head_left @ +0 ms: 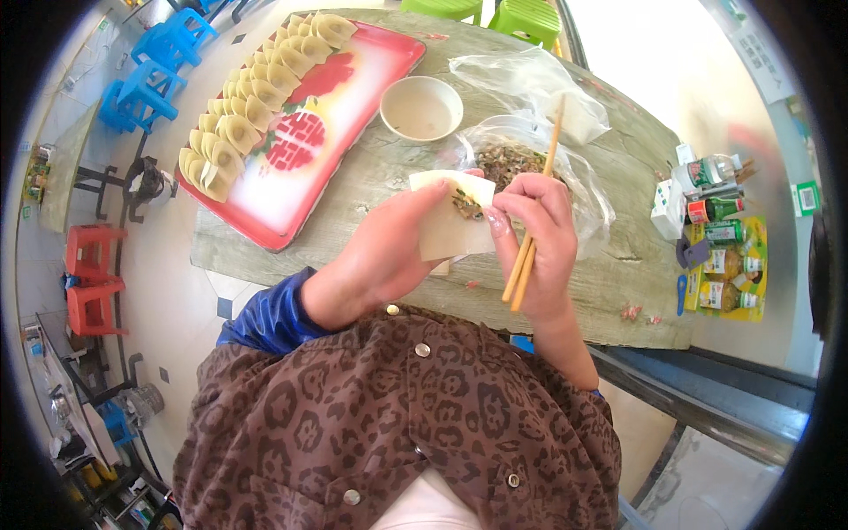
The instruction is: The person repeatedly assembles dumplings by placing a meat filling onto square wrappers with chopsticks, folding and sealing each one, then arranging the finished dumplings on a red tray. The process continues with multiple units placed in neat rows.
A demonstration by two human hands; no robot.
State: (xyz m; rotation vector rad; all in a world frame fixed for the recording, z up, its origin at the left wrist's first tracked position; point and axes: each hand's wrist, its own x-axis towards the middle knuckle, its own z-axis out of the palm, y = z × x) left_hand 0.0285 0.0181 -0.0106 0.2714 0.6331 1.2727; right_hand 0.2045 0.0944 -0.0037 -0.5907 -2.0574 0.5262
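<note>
My left hand (391, 242) holds a square dough wrapper (440, 232) with its thumb on the upper edge. A small heap of chopped filling (467, 204) lies on the wrapper. At the wrapper's right edge, my right hand (543, 232) pinches the dough and also holds a pair of wooden chopsticks (523, 268), tips pointing away from me. Behind the hands stands a plastic-lined container of chopped filling (507, 158), partly hidden. A white bowl of cloudy liquid (421, 109) is left of it. Rows of folded dumplings (255, 99) lie along the left side of a red-rimmed tray (358, 142).
A clear plastic bag (530, 76) lies at the table's back. Bottles, a green can (723, 232) and a white box (666, 211) stand at the right side. Green stools (527, 20) are beyond the table; blue stools (142, 96) and red stools (96, 278) are at the left.
</note>
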